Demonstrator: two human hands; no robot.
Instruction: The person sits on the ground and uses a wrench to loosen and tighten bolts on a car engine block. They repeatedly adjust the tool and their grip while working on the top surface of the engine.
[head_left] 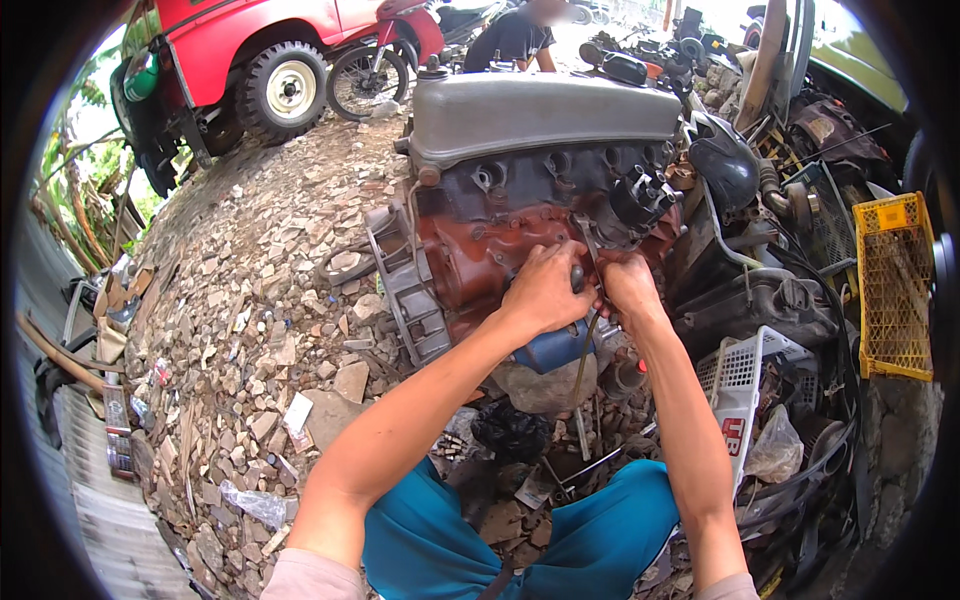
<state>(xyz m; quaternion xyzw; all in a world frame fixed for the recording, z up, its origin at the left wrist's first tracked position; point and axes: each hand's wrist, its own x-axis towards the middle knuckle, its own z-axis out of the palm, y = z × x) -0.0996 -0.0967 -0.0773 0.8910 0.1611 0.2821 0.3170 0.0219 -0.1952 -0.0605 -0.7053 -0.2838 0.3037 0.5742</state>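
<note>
Left hand [542,288] and right hand [630,283] curl fingers, grasp unclear, near five o'clock on the rust-red metal engine block [478,258]. Slipping could scrape knuckles.

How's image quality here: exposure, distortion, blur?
Head view: black vignetting rings the frame, and the corrugated sheet curves along the left rim; head view: background glare washes out to white above the valve cover, while the engine block stays readable; head view: the background person's head is blurred.

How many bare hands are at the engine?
2: the left hand and the right hand, close together at the red-brown side of the engine. None seems hidden.
</note>
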